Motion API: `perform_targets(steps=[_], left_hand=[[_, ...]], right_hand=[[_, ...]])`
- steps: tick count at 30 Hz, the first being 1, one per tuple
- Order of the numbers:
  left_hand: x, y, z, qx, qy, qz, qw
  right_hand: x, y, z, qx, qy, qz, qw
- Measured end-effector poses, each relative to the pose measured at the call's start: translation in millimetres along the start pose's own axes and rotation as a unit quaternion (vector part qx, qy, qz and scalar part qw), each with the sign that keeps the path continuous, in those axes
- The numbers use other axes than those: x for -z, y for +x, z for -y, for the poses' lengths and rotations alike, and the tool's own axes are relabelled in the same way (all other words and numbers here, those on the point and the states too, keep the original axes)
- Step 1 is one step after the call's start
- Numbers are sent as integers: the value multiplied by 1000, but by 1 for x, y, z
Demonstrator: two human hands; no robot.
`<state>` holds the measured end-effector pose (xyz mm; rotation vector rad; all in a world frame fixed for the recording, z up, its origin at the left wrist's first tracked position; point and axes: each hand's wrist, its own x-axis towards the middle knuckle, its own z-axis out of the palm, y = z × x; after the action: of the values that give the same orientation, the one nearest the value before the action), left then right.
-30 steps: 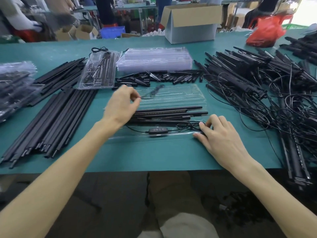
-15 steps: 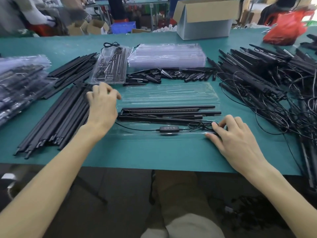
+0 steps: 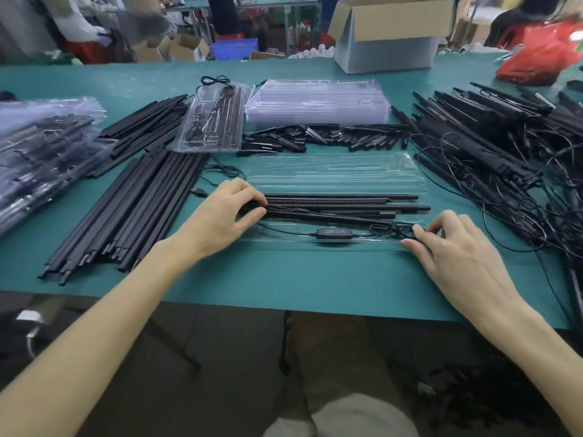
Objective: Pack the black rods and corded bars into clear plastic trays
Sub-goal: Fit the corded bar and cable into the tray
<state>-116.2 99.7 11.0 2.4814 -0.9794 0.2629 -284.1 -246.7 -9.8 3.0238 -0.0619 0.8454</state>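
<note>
Left fingers (image 3: 250,212) on rods (image 3: 342,203), right fingers (image 3: 420,230) on cord (image 3: 385,229) at tray (image 3: 331,167) edge

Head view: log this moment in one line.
phase: filling clear tray | left hand: pinches black rods | right hand: pinches coiled cord | controller: in tray, near side

Cardboard box (image 3: 389,33), red bag (image 3: 542,55) beyond.

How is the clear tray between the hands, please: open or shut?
Open. The clear tray lies spread flat, its far half bare beyond the black rods, which sit uncovered in the near half.
</note>
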Motion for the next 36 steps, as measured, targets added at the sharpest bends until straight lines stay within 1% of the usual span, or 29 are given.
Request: perform_targets(steps=[4, 8, 14, 17, 22, 25, 28, 31, 33, 36], left_hand=[[1, -2, -3, 3, 6, 12, 1000], [0, -3, -8, -8, 3, -7, 1000], [1, -9, -7, -1, 19, 12, 1000], [6, -9, -12, -14, 38, 14, 999], [20, -7, -27, -38, 50, 58, 996], [24, -6, -36, -15, 64, 131, 989], [20, -9, -46, -25, 112, 162, 980], [13, -13, -55, -7, 141, 173, 975], [13, -13, -57, 15, 128, 196, 972], [23, -5, -52, 106, 72, 238, 963]], right_hand=[[4, -2, -11, 3, -13, -2, 1000], [5, 0, -8, 0, -17, 2, 1000], [4, -3, -8, -1, -6, -2, 1000], [4, -3, -8, -6, -1, 2, 1000], [2, -4, -8, -11, 1, 2, 1000], [2, -4, -8, -17, 4, 0, 1000], [1, -4, -8, -19, 6, -1, 1000], [0, -4, -9, -19, 8, -1, 1000], [0, -4, -9, -20, 9, -3, 1000], [-1, -5, -10, -19, 13, -7, 1000]])
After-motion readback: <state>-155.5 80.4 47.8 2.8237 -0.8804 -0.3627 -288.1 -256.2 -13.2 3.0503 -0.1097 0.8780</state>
